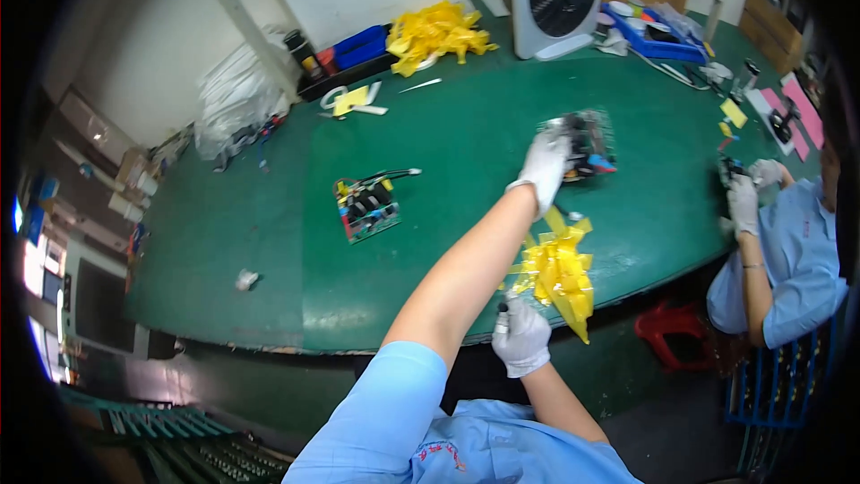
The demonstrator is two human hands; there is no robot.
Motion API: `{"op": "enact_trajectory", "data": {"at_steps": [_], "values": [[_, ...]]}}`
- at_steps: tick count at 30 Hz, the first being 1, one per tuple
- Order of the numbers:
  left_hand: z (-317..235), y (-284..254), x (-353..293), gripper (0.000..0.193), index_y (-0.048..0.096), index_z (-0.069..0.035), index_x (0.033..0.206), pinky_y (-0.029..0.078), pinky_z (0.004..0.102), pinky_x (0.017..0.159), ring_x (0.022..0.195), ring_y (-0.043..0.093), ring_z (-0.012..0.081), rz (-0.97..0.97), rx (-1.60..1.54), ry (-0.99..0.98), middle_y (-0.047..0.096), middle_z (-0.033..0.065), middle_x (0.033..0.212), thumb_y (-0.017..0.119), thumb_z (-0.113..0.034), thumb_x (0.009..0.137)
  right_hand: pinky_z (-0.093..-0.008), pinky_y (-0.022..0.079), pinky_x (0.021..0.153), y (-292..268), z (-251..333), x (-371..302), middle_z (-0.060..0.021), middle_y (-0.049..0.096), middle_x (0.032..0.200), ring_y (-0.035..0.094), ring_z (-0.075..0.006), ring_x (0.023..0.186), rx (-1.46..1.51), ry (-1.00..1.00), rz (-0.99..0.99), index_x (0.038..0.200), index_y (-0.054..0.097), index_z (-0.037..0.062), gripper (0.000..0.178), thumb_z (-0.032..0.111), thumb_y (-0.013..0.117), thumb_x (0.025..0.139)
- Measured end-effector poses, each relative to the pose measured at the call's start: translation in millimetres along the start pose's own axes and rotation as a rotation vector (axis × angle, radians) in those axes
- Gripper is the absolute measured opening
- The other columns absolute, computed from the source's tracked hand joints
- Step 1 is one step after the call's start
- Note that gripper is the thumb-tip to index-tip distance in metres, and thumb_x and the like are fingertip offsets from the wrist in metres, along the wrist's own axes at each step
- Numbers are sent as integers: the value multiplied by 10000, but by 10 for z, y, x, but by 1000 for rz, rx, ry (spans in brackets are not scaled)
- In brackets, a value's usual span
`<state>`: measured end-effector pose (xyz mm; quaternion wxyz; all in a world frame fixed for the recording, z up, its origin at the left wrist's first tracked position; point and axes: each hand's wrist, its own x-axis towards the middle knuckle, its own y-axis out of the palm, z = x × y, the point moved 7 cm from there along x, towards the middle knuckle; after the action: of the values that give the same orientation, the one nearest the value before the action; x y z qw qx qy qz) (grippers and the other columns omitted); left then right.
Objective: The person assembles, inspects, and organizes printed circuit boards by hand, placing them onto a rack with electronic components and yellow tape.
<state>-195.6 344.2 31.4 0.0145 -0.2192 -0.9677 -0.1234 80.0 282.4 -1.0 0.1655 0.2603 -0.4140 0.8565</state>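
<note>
My left hand (pixel 546 164), in a white glove, reaches across the green table and grips the left side of a circuit board (pixel 591 139). The board carries dark components and a blue and red part at its near corner; it looks slightly blurred. Near the table's front edge, my gloved right hand (pixel 521 338) is closed around a small dark-ended tool (pixel 503 308), whose kind I cannot make out. Beside it, a crumpled bunch of yellow tape (pixel 560 273) hangs partly over the edge. A second circuit board (pixel 367 206) with a cable lies to the left.
A box fan (pixel 560 0) stands at the back, next to a yellow tape heap (pixel 434 36). At the far right is a blue tray (pixel 658 36) of small items. A co-worker (pixel 775 251) in white gloves handles a dark part there. A red stool (pixel 672 333) is below.
</note>
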Motion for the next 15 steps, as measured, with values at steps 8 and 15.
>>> {"op": "enact_trajectory", "data": {"at_steps": [8, 15], "values": [[-1111, -1205, -791, 499, 620, 5, 1220, 475, 412, 999, 1153, 607, 373, -102, 1264, 164, 641, 237, 1211, 570, -404, 938, -423, 521, 570, -58, -97, 66, -124, 644, 796, 633, -326, 641, 36, 27, -33, 1187, 568, -20, 372, 55, 589, 824], [-926, -2972, -1570, 771, 608, -69, 1281, 508, 465, 950, 1126, 617, 402, -437, 1489, -550, 630, 271, 1202, 588, -674, 802, -423, 528, 594, 2, -121, -31, -145, 659, 838, 642, -335, 664, 46, -2, -53, 1225, 527, -21, 409, 27, 589, 823]]}}
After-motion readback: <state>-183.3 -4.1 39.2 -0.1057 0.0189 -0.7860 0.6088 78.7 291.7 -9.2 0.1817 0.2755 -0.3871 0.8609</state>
